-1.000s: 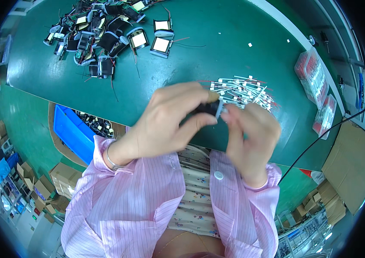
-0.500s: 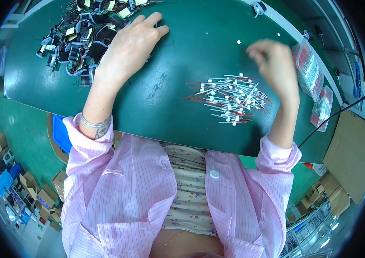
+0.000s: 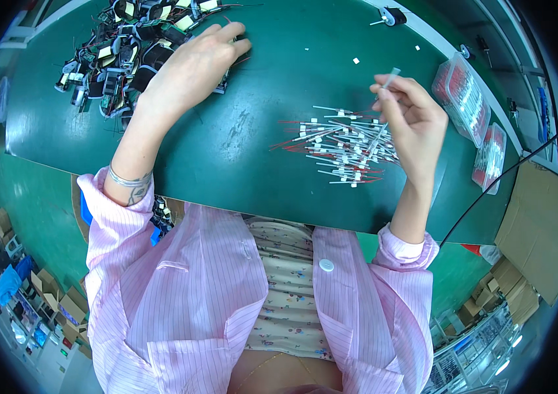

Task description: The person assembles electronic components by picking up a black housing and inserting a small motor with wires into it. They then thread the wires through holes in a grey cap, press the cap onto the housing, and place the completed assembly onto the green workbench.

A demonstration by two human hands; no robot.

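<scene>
My right hand [image 3: 416, 118] is raised at the right of the pile of wire leads [image 3: 341, 148], its thumb and fingers pinching a wire lead in a whitish sleeve [image 3: 392, 77]. The leads in the pile have white sleeves, small white connectors and red wire ends. My left hand [image 3: 197, 65] curls palm down at the right edge of a heap of small motor units [image 3: 111, 75], which are black and grey with wires and yellowish patches. Its fingertips and whatever they grip are hidden; bits of red wire and a dark part show beside it.
Two clear plastic boxes of leads [image 3: 462, 98] [image 3: 490, 157] stand at the table's right side. A single motor unit [image 3: 394, 16] lies near the far edge of the green table [image 3: 239, 157]. A black cable [image 3: 483, 197] crosses the right front corner. Cardboard [image 3: 535, 230] leans beyond it.
My right hand has turned and now shows a whitish sleeved lead between its fingers. My left hand has stayed nearly in place over the edge of the heap. The view has shifted slightly.
</scene>
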